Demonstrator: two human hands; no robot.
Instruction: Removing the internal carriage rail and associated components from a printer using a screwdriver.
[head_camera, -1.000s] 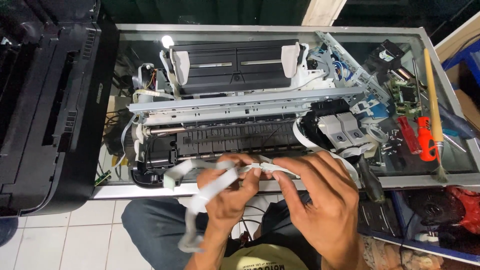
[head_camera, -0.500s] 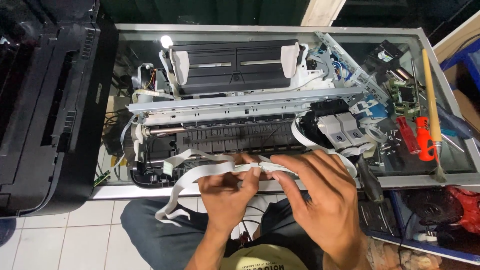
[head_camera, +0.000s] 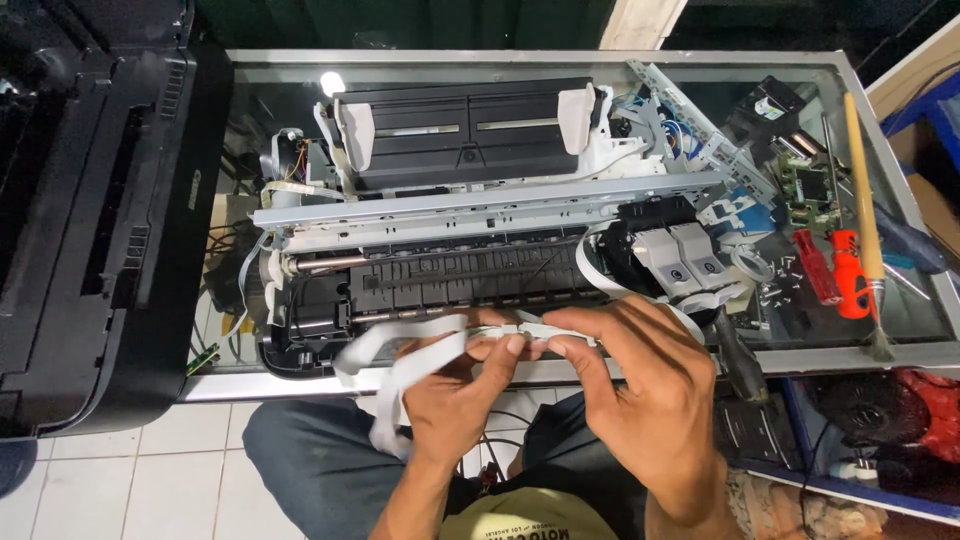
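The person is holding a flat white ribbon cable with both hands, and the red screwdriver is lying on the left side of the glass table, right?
Not quite. Both the left hand and the right hand do hold the flat white ribbon cable, but the red screwdriver lies on the right side of the glass table, beside a long wooden-handled brush. The head view shows this.

A: where's the cam on this one?

B: only one view, head-mounted. Looks almost straight down, close over the hands (head_camera: 560, 400), with the printer (head_camera: 480, 230) on the glass table (head_camera: 900, 345) just beyond and floor tiles (head_camera: 120, 490) at bottom left.
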